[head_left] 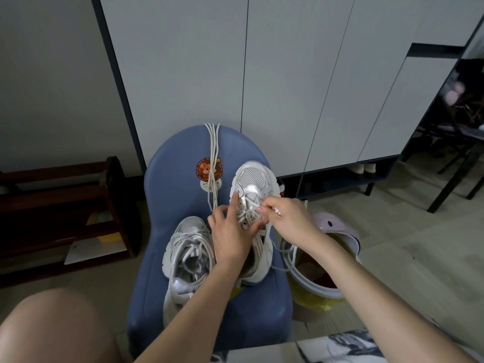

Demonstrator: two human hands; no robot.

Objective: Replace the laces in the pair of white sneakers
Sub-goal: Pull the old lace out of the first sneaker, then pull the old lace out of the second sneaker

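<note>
Two white sneakers sit on a blue chair (178,179). The left sneaker (187,258) is laced and lies toward me. The right sneaker (255,184) points away, its lace partly undone. My left hand (231,231) rests on this shoe's tongue and eyelets, index finger stretched up its left side. My right hand (290,218) pinches the loose lace (286,258) at the eyelets on the shoe's right side; the lace trails down to the right. Spare white laces (212,153) hang over the chair back.
A pink-lidded bin (332,231) with a yellow liner stands right of the chair. A dark wooden rack (65,210) is at the left, grey cabinet doors behind, black table legs at far right. My bare knee (52,326) is at lower left.
</note>
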